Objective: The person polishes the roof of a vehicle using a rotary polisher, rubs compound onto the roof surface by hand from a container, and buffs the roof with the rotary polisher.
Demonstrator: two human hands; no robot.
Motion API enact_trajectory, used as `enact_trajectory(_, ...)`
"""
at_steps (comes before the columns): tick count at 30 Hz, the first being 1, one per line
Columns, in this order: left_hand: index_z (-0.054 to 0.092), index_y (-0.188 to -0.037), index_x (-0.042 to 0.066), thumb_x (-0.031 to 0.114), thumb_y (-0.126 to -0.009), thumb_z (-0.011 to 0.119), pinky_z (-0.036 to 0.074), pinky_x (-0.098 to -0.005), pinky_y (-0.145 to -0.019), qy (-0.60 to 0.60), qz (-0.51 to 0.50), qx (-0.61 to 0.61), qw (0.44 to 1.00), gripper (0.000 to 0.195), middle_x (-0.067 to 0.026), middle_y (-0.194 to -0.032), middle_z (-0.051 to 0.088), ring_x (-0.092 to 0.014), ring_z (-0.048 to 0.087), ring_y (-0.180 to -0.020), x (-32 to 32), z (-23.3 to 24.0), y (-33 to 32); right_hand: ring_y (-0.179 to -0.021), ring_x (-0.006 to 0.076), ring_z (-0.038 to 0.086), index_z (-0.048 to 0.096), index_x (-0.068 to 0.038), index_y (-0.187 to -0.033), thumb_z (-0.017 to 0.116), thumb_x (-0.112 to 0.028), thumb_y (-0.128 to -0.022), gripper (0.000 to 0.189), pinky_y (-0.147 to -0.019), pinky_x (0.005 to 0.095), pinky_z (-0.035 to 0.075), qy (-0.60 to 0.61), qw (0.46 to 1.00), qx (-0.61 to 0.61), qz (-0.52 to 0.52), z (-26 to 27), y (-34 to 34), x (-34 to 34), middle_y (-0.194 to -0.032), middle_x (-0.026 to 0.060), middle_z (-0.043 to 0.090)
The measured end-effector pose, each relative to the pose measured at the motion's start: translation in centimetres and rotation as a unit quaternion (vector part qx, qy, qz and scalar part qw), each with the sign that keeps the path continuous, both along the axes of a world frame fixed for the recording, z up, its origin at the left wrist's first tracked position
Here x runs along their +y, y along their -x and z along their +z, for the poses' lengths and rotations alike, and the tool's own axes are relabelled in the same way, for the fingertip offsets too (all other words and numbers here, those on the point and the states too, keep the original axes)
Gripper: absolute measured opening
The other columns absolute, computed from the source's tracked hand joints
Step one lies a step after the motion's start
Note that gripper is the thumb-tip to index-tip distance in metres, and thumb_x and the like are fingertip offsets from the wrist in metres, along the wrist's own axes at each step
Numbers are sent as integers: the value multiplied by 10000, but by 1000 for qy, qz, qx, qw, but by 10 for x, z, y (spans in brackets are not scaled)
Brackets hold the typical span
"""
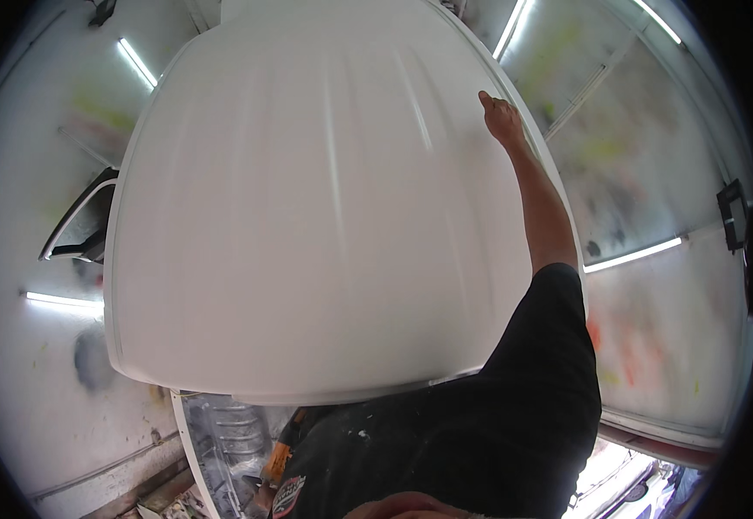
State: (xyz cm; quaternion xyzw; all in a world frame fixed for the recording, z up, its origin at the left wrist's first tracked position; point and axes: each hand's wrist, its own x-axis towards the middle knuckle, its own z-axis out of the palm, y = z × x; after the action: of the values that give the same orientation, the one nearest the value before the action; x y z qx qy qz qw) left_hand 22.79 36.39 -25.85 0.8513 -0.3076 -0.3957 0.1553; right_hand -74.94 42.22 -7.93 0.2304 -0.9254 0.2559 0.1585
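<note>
A broad white vehicle roof panel (pixel 286 214) with shallow lengthwise ribs fills the middle of the view. My right arm stretches far forward over its right side. At the end of it my right hand (pixel 503 120) rests on or just above the roof by the right edge channel (pixel 538 143). The thumb sticks out to the left; the other fingers are mostly hidden behind the knuckles. Low on the left, beside my torso, part of my left hand (pixel 264 498) shows at an orange-and-black hand-held tool (pixel 278 460), seemingly gripping it. My shirt hides part of that tool.
An open door frame (pixel 81 217) juts out left of the roof. Below the roof's near edge shows a ribbed metal floor (pixel 240 425). Paint-stained walls (pixel 649 162) with tube lights (pixel 632 255) stand on both sides. Bright daylight enters through an opening (pixel 610 477) at lower right.
</note>
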Motion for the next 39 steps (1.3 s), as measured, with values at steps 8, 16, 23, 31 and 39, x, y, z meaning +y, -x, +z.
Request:
enact_trajectory(8, 428, -1181, 37, 174, -850, 624, 404, -343, -490, 3, 8, 50, 999, 408, -148, -769, 596, -205, 527, -576, 11, 34, 31, -1077, 417, 561, 641, -3, -1074, 352, -521, -976, 602, -910, 507, 453, -45, 999, -7, -3, -18, 38, -44, -1137, 238, 598)
enact_trajectory(16, 343, -1308, 87, 180, -866, 628, 380, -323, -440, 0, 14, 80, 997, 534, -139, -762, 572, -190, 492, -527, 13, 45, 52, -1033, 430, 588, 623, 9, -1123, 374, -494, -977, 580, -923, 502, 459, -185, 980, 24, 68, -8, 76, -103, -977, 272, 636)
enact_trajectory(23, 269, -1420, 131, 185, -880, 631, 359, -306, -396, -3, 33, 84, 996, 652, -131, -756, 551, -176, 462, -484, 31, 55, 59, -1178, 449, 492, 455, 9, -1337, 372, -627, -920, 764, -1008, 512, 397, 8, 993, -7, 121, 13, 52, -221, -1239, 242, 542)
enact_trajectory(31, 225, -1502, 159, 189, -897, 627, 351, -291, -382, -15, 54, 87, 995, 728, -120, -802, 518, -164, 448, -479, 53, 66, 60, -1218, 428, 469, 465, -77, -1361, 314, -617, -945, 698, -1020, 469, 392, -177, 975, 26, 132, -41, 61, -283, -1362, 193, 491)
enact_trajectory(39, 305, -1451, 119, 190, -914, 600, 396, -290, -476, -76, 6, 20, 997, 617, -105, -1006, 455, -163, 497, -609, 54, 49, 47, -1169, 390, 515, 577, -124, -1272, 330, -486, -965, 535, -1016, 449, 393, -28, 998, -57, 28, -13, 93, -240, -1222, 184, 602)
